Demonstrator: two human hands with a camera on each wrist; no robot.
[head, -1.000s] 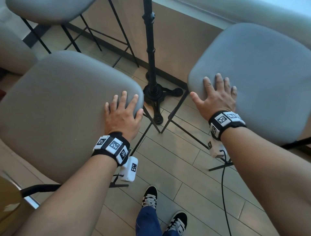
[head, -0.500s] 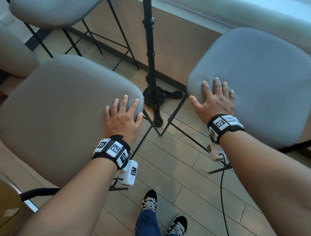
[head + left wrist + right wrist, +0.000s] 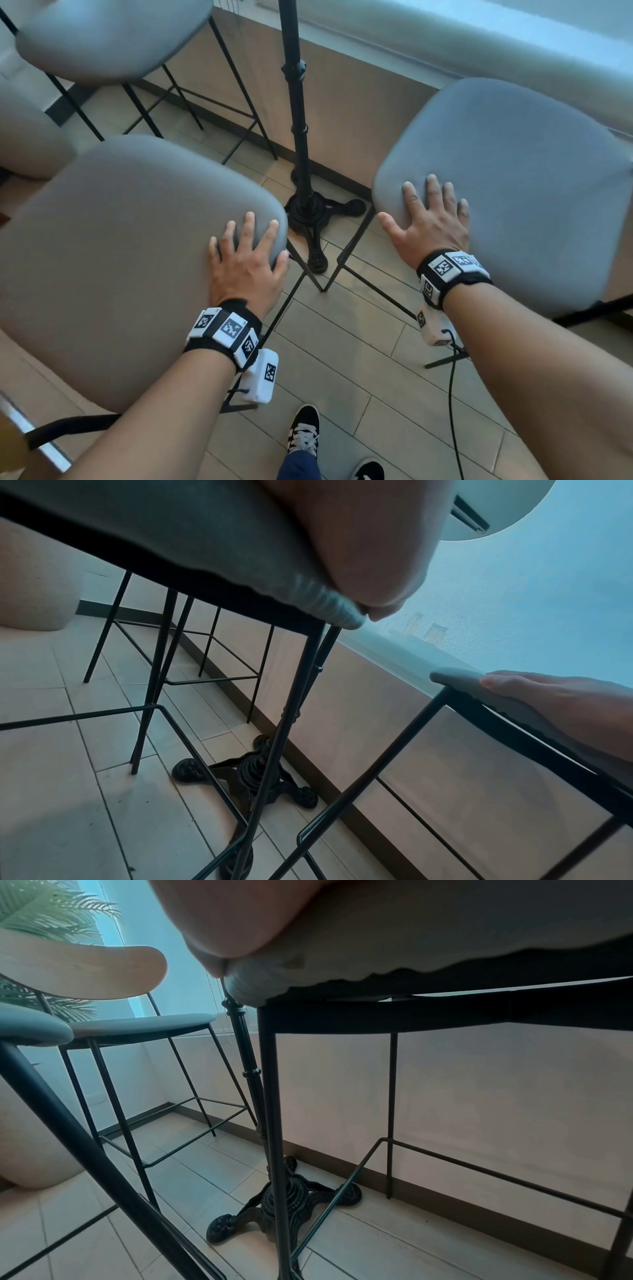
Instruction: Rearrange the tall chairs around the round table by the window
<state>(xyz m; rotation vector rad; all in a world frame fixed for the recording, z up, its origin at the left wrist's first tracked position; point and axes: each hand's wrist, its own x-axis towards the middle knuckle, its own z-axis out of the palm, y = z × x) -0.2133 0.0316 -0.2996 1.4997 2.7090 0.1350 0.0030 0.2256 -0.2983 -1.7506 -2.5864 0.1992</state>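
Two tall chairs with grey padded seats and thin black legs stand either side of the round table's black pedestal [image 3: 301, 144]. My left hand [image 3: 248, 250] lies flat on the near right corner of the left chair's seat [image 3: 120, 257], fingers straight, thumb over the edge. My right hand [image 3: 428, 219] lies flat on the near left corner of the right chair's seat [image 3: 513, 192], thumb spread off the side. The left wrist view shows the left seat's edge [image 3: 318, 604] from below and my right hand [image 3: 565, 696] on the other seat. A third tall chair [image 3: 109, 37] stands at the back left.
The pedestal's cast-iron foot [image 3: 318, 212] sits on the tiled floor between the two chairs' legs. A low wall under the window [image 3: 376, 113] runs behind. My shoes [image 3: 303, 435] stand close below. A cable [image 3: 452, 394] hangs from my right wrist. A wooden chair back [image 3: 85, 969] shows at left.
Both seats and my hands sit a little lower in the head view than a second ago; the hands keep the same flat hold on the seat corners.
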